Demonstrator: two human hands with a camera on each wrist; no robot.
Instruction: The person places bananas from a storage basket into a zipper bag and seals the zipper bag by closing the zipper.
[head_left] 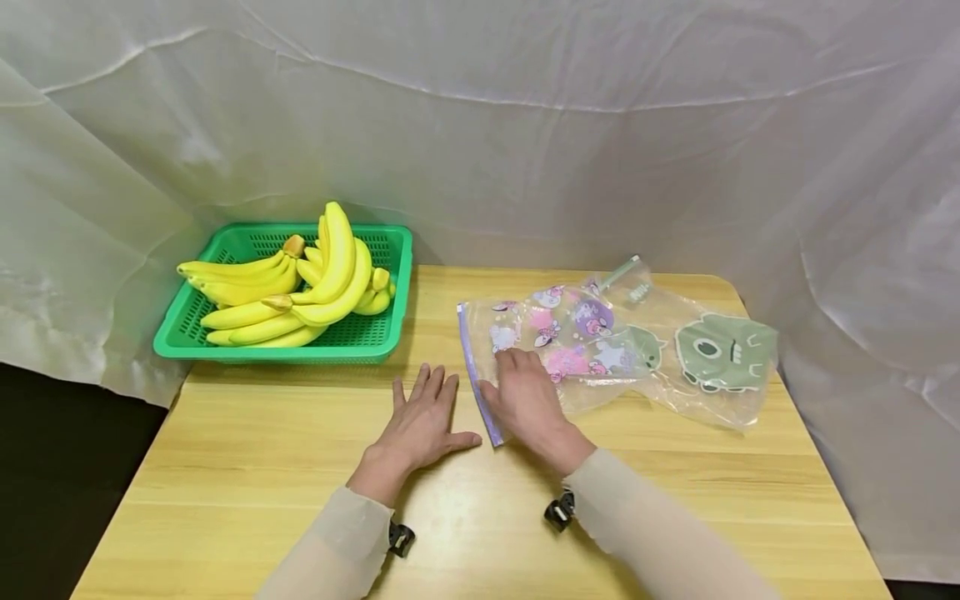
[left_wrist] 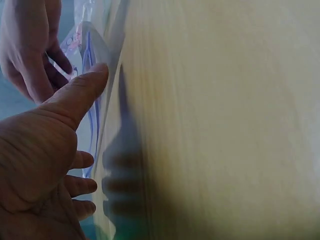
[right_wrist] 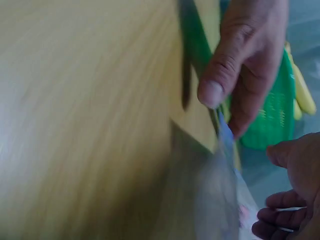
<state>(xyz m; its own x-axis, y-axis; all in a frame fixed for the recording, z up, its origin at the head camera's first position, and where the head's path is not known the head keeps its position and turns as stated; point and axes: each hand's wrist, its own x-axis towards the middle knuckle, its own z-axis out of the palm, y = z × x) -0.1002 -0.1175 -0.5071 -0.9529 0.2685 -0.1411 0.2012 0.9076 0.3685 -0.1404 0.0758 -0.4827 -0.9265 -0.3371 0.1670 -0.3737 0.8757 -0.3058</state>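
The purple-edged bag (head_left: 566, 362) lies on the tabletop (head_left: 247, 475) under your right grip (head_left: 531, 404), which looks released, fingers loosely bent above it; you can't tell whether they touch. Its purple strip (head_left: 473, 373) runs just beside the thumb of your left grip (head_left: 422, 423), also released, fingers straight and spread. A green-monster bag (head_left: 716, 354) overlaps its far end, away from your left grip.

Bag (head_left: 543, 333): glossy clear plastic, crinkled. Basket (head_left: 397, 321): smooth plastic. Table (head_left: 270, 442): glossy wood-grain. Backdrop (head_left: 480, 158): satiny cloth, creased.
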